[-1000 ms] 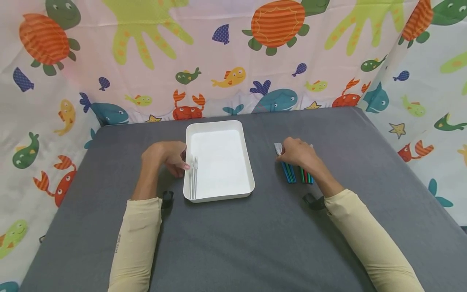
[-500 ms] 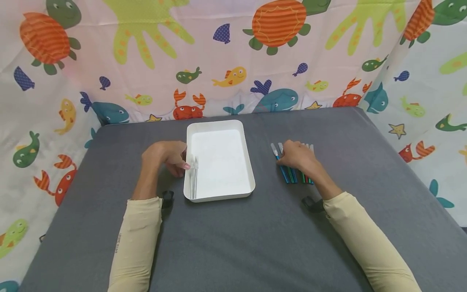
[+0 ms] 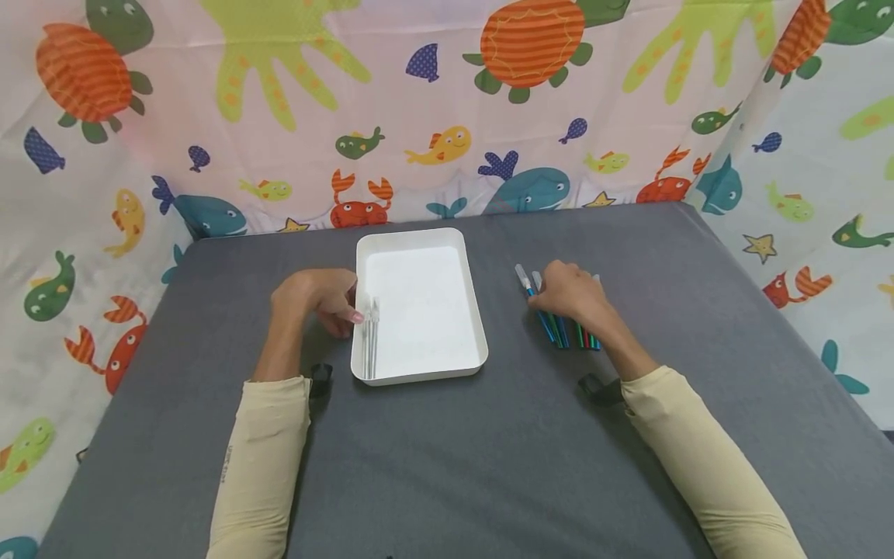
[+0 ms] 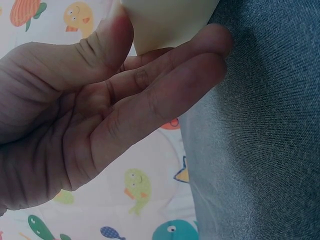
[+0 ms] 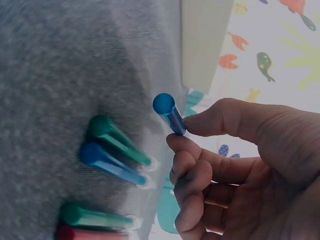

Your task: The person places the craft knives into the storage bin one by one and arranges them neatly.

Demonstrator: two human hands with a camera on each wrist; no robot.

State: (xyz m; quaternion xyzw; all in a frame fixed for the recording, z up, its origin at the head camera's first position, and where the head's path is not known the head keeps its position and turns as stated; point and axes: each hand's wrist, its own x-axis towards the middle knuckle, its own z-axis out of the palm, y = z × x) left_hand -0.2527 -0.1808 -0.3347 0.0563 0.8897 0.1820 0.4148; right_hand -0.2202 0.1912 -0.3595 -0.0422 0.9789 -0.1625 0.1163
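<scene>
At the left side of a white tray [image 3: 426,310], my left hand [image 3: 321,295] grips the rim, thumb on top. In the left wrist view its fingers lie along the outside of the tray wall [image 4: 165,25]. Several silvery pens [image 3: 370,345] with clear caps lie lengthwise inside, along the left wall. My right hand [image 3: 569,291] pinches a blue pen [image 5: 172,117] between thumb and index finger, its blue end tilted up in the right wrist view. Beside it lie a green pen [image 5: 120,140], another blue pen [image 5: 112,165] and a red pen [image 5: 90,233].
A grey cloth [image 3: 447,466] covers the table. Behind it and at both sides hangs a curtain [image 3: 293,171] printed with sea animals. The row of pens lies to the right of the tray, partly hidden under my right hand.
The blue pen has come out leftward from the row, and its clear cap now shows farther left and slightly farther back. The left hand and the tray have stayed in place.
</scene>
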